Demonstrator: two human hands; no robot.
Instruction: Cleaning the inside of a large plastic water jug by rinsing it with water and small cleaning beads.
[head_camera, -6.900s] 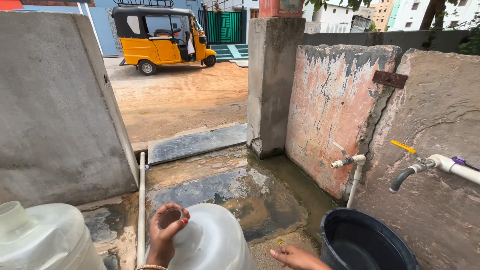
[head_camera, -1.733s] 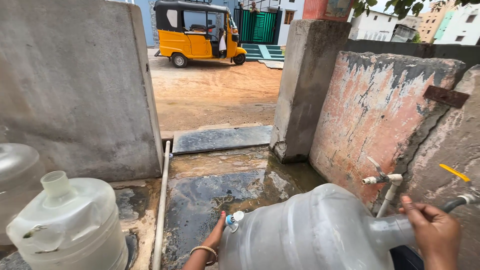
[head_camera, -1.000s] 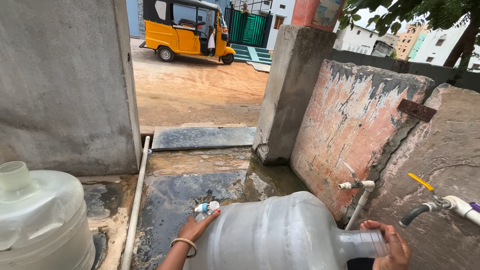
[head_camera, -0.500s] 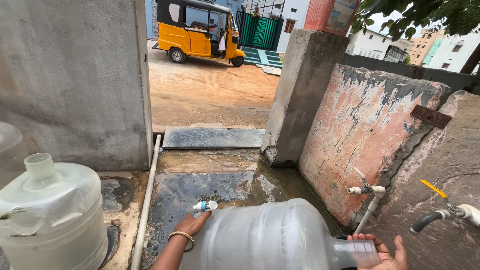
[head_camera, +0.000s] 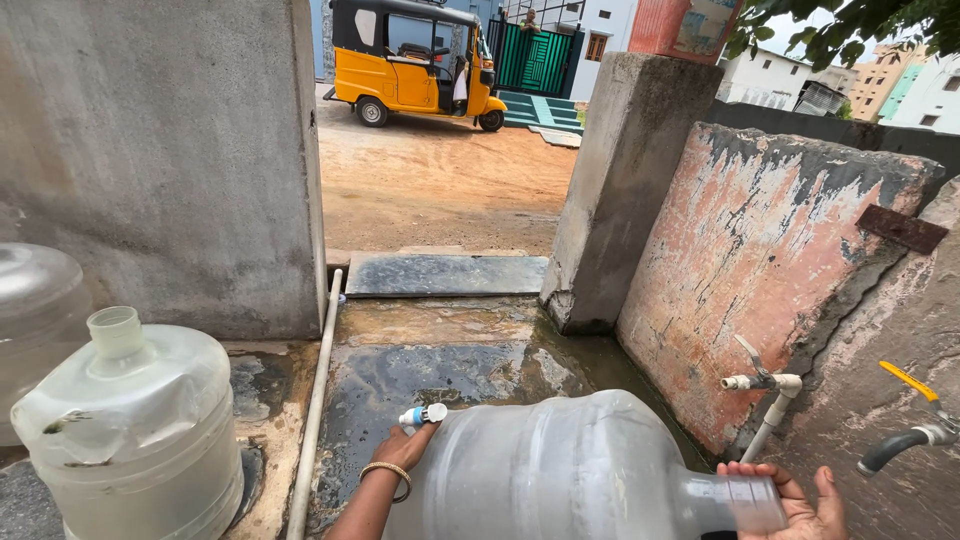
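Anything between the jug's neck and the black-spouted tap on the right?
Nothing visible. The jug lies on its side, neck toward the tap; only the right hand cups the neck, with open air between it and the spout.

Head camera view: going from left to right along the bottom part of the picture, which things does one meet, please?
Upright water jug → white pipe on the ground → left hand holding a small cap → big jug lying on its side → right hand at its neck → black-spouted tap with yellow handle.
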